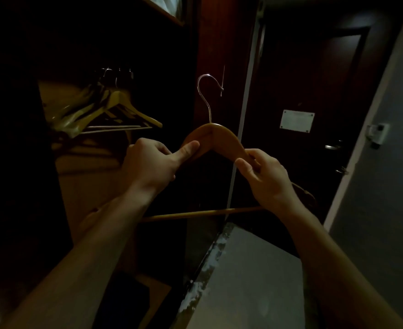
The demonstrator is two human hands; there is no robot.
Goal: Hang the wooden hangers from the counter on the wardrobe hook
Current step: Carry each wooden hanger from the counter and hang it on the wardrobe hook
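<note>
I hold one wooden hanger (219,138) upright in front of me, its metal hook (206,91) pointing up and its lower bar running across below my wrists. My left hand (151,162) grips its left shoulder with the thumb pressed on the wood. My right hand (264,176) grips its right shoulder. Several other wooden hangers (122,110) hang in the dark wardrobe to the left, up and behind my left hand. What they hang from is lost in shadow.
The wardrobe's reddish side panel (217,43) stands just behind the held hanger. A dark door (314,79) with a white notice (296,121) and a metal handle (331,146) is at the right. Grey wall (385,162) and pale floor (255,281) lie at the lower right.
</note>
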